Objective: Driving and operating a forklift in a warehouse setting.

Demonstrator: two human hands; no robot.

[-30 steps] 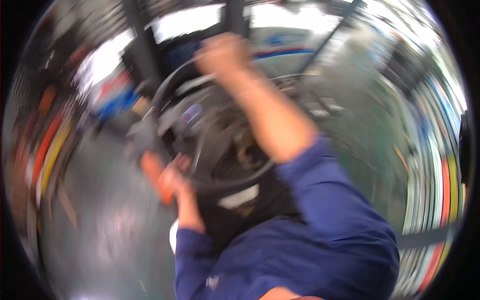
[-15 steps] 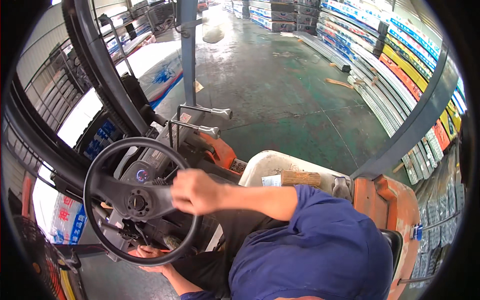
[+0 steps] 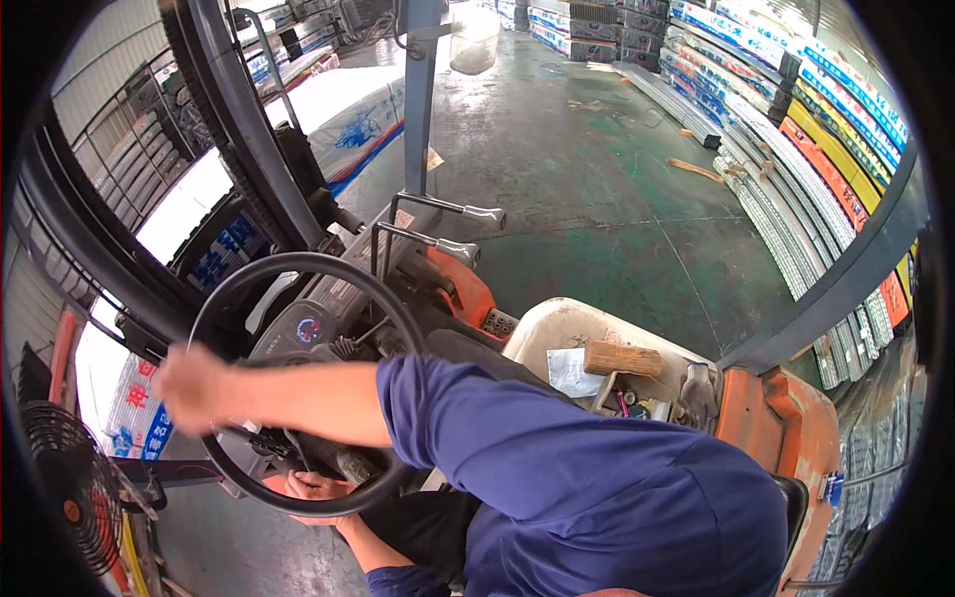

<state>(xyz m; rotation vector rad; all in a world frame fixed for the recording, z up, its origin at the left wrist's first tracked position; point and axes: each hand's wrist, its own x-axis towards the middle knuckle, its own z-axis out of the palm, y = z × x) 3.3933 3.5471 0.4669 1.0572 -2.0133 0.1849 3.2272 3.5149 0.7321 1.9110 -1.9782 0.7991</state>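
Note:
A large black steering wheel (image 3: pixel 294 262) of a forklift is in front of me. My right hand (image 3: pixel 194 388), smeared by motion but fist-like, is closed on the far-left part of its rim. That arm stretches across the wheel and hides the hub. Below the lower rim is my left hand (image 3: pixel 316 488), fingers curled; the rim passes in front of it and covers part of it. What it holds, if anything, is hidden. A round gauge (image 3: pixel 309 329) shows beyond the wheel. Two levers with grey knobs (image 3: pixel 484 216) stand to the right of the column.
The dark mast (image 3: pixel 249 129) rises at the left, near a large wrapped pack (image 3: pixel 353 129). A grey pillar (image 3: pixel 419 119) stands ahead. On the pale cover lie a wood block (image 3: pixel 622 358), paper (image 3: pixel 574 371) and gloves (image 3: pixel 698 388). Stacked bundles (image 3: pixel 831 159) line the right; a fan (image 3: pixel 65 488) stands lower left.
My right hand has swept from the wheel's right side to its far-left side. My left hand stays below the lower rim. The whole view has shifted slightly.

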